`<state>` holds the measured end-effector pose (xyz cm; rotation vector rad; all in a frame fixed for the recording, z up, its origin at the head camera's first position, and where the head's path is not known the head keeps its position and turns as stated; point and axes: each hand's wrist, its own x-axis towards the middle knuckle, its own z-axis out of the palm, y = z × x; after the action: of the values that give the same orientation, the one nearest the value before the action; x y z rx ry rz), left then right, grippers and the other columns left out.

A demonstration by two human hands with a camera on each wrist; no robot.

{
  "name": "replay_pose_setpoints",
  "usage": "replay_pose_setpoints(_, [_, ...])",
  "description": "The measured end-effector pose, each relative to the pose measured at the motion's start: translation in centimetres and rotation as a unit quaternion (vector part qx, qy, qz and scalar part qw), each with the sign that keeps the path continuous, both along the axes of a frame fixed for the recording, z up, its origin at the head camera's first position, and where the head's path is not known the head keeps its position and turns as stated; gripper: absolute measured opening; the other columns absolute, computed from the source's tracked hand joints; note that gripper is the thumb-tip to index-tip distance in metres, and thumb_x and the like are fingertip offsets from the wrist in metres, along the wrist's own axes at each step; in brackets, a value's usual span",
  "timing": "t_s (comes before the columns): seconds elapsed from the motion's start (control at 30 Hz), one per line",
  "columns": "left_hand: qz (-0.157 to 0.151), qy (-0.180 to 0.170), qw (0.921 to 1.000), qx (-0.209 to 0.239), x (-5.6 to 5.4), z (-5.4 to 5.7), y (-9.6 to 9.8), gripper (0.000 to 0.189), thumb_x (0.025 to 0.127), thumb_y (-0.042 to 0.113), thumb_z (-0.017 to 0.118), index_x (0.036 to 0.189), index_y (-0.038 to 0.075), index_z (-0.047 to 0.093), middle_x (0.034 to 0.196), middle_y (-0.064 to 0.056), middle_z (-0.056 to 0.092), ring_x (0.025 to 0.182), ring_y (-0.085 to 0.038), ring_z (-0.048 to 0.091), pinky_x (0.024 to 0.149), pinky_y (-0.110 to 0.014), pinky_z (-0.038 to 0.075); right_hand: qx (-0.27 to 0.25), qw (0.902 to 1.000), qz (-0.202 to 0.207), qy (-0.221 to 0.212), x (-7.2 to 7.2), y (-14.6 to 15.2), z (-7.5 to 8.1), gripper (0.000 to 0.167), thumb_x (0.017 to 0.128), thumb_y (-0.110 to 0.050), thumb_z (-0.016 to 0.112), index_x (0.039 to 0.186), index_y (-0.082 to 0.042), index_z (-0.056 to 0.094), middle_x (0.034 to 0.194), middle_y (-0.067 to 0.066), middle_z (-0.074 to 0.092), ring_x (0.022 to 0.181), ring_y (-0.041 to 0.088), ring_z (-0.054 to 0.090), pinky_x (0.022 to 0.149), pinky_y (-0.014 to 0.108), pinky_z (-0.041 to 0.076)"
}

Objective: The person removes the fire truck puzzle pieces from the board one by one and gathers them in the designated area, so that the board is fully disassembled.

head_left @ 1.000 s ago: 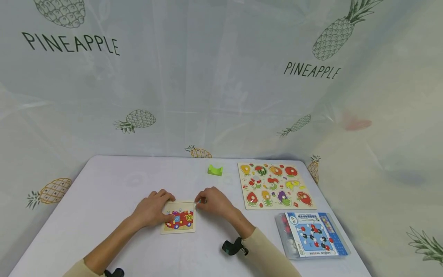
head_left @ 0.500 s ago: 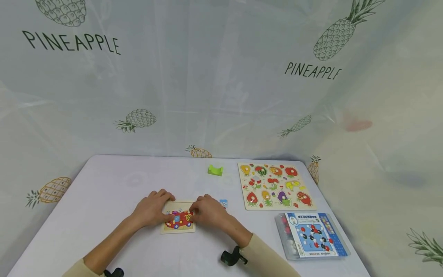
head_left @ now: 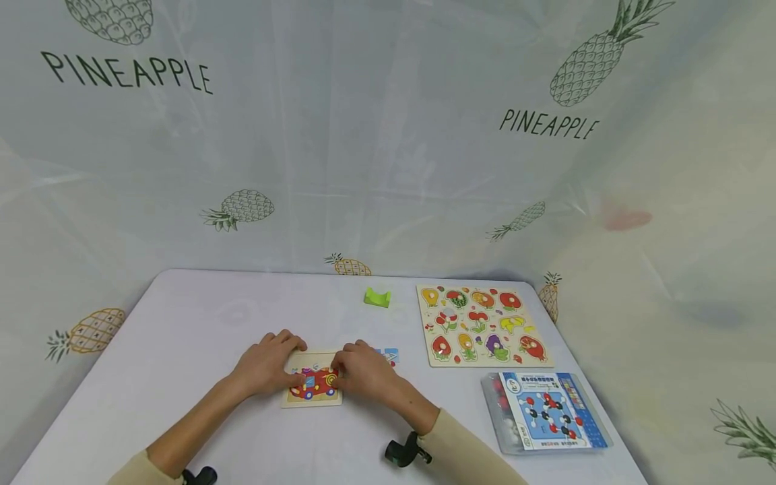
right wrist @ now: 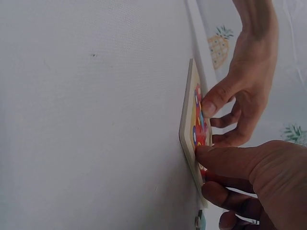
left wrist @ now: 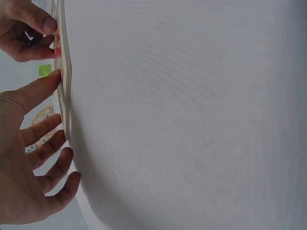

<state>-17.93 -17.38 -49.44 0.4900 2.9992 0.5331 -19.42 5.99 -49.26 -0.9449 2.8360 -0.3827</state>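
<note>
Grip first: the left hand point(head_left: 267, 367) was spread out, thumb down on the picture side of a small wooden vehicle puzzle point(head_left: 314, 385), with the fingers fanned by its far left corner. Grip on the right hand point(head_left: 366, 370) was more bunched up, thumb and index tips on the right end of the red truck picture, near the yellow spiral bit. Couldn't tell whether it was pinching a piece or just pressing on it, tbh. Puzzle itself lay picture side up on the white surface point(head_left: 182, 350), between the two hands.

Just past the right hand a blue and white item point(head_left: 389, 355) poked out, mostly hidden. Further back sat a lime green piece point(head_left: 377, 298), well apart from the hands. Off to the right was a bigger fruit puzzle board point(head_left: 485, 326), and nearer the person, a molecule model kit point(head_left: 548, 412) in a clear box with balls showing along its left side. Both arms had beige sleeves point(head_left: 467, 444), with a black wrist camera point(head_left: 405, 450) by the right one. Behind everything hung a pineapple-print backdrop point(head_left: 364, 148).
</note>
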Motion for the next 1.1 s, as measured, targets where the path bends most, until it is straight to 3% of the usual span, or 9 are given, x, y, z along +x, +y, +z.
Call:
replay_pose_setpoints(0.27, [-0.005, 0.014, 0.9997, 0.018, 0.06, -0.25, 0.1, 0.047, 0.075, 0.037, 0.087, 0.114, 0.021, 0.066, 0.115, -0.002, 0.059, 0.105, -0.028, 0.055, 0.077, -0.049, 0.049, 0.005, 0.9999, 0.0, 0.012, 0.06, -0.03, 0.03, 0.029, 0.086, -0.041, 0.079, 0.106, -0.021, 0.072, 0.089, -0.011, 0.06, 0.083, 0.007, 0.047, 0.07, 0.02, 0.043])
replay_pose_setpoints(0.43, [-0.032, 0.04, 0.9981, 0.035, 0.27, -0.77, 0.42, 0.026, 0.076, 0.028, 0.087, 0.096, 0.034, 0.07, 0.117, 0.001, 0.059, 0.109, -0.028, 0.054, 0.079, -0.052, 0.048, 0.002, 0.9999, -0.002, 0.012, 0.08, -0.02, 0.04, 0.03, 0.085, -0.041, 0.08, 0.105, -0.021, 0.07, 0.084, -0.012, 0.058, 0.081, 0.007, 0.047, 0.069, 0.019, 0.042])
replay_pose_setpoints(0.57, [-0.04, 0.051, 0.9976, 0.023, 0.31, -0.96, 0.58, 0.022, 0.077, 0.027, 0.086, 0.086, 0.042, 0.074, 0.117, 0.005, 0.061, 0.108, -0.026, 0.053, 0.078, -0.052, 0.046, -0.003, 0.9998, -0.002, 0.022, 0.12, -0.02, -0.05, 0.029, 0.084, -0.039, 0.081, 0.103, -0.021, 0.069, 0.081, -0.013, 0.057, 0.079, 0.006, 0.047, 0.067, 0.02, 0.041])
replay_pose_setpoints(0.83, [-0.039, 0.042, 0.9978, 0.033, 0.33, -0.64, 0.61, 0.022, 0.076, 0.025, 0.087, 0.084, 0.042, 0.075, 0.115, 0.005, 0.062, 0.107, -0.026, 0.054, 0.078, -0.053, 0.046, -0.024, 0.9996, -0.001, 0.017, 0.17, 0.05, -0.01, 0.023, 0.086, -0.033, 0.08, 0.101, -0.021, 0.068, 0.079, -0.014, 0.055, 0.077, 0.006, 0.047, 0.066, 0.02, 0.04])
replay_pose_setpoints(1.1, [-0.035, 0.026, 0.9982, 0.042, 0.26, -0.49, 0.56, 0.021, 0.077, 0.025, 0.086, 0.084, 0.041, 0.075, 0.116, 0.006, 0.06, 0.107, -0.025, 0.052, 0.079, -0.053, 0.046, -0.066, 0.9973, 0.005, -0.033, -0.24, 0.16, 0.32, 0.007, 0.094, -0.026, 0.071, 0.093, -0.021, 0.067, 0.08, -0.015, 0.056, 0.077, 0.005, 0.049, 0.07, 0.021, 0.043])
